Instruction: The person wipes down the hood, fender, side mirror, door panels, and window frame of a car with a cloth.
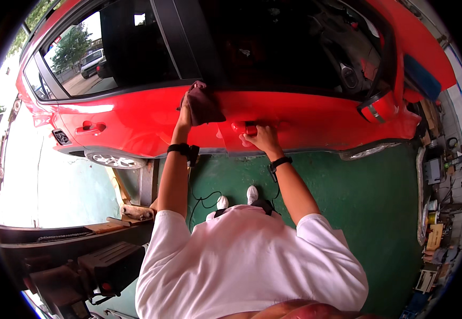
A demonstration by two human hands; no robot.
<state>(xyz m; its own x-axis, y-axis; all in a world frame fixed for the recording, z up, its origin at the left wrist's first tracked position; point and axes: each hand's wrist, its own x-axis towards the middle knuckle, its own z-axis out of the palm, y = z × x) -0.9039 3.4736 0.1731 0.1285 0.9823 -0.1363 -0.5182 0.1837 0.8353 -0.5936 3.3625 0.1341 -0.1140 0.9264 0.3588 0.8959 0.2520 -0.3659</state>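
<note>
Along the far side stands a red car, its side doors facing me. My left hand has its fingers on a dark maroon cloth, pressed to the door panel just under the window line, near the pillar between the two side windows. Further right, my right hand is closed around the front door handle, a red piece with a dark section beside my fingers. Its fingertips are partly hidden. Black bands circle both my wrists.
A rear door handle and wheel are at left, a side mirror at right. A black cable lies on the green floor by my feet. Dark machinery stands lower left; tools and boxes line the right.
</note>
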